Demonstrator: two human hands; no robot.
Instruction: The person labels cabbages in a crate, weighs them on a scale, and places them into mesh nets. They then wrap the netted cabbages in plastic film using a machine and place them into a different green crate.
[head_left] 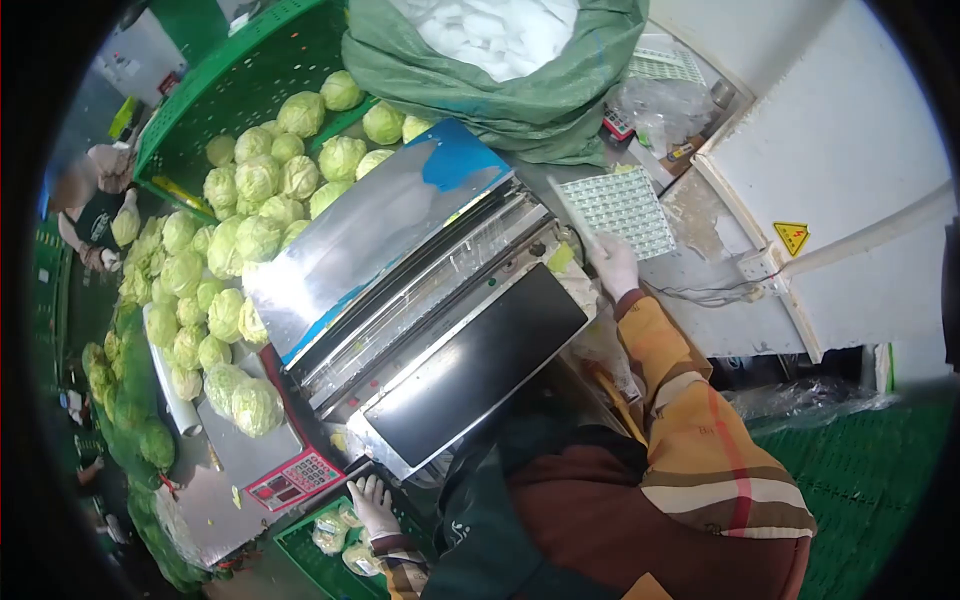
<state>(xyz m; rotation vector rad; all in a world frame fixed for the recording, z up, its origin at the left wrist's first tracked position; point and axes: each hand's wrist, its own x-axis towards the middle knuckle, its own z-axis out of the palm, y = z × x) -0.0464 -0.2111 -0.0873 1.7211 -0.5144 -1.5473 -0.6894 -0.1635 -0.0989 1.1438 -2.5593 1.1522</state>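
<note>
My left hand point(373, 508), in a white glove, is at the front left corner of the wrapping machine point(475, 365), above a green crate point(305, 555) with wrapped cabbages point(330, 533). Its fingers are apart and nothing shows in them. On the machine's right side, my gloved right hand point(613, 265) is closed at the lower end of a thin white strip point(572, 212). Beside it lies a sheet of printed labels point(625, 212). The machine has a shiny metal cover point(370, 230) and a black plate.
Many loose cabbages point(258, 238) are heaped at the left, beside a red scale point(295, 480). A green sack point(500, 100) of white packets stands at the back. Another person point(97, 215) holds a cabbage at the far left. A white panel with a warning sign point(791, 237) is at the right.
</note>
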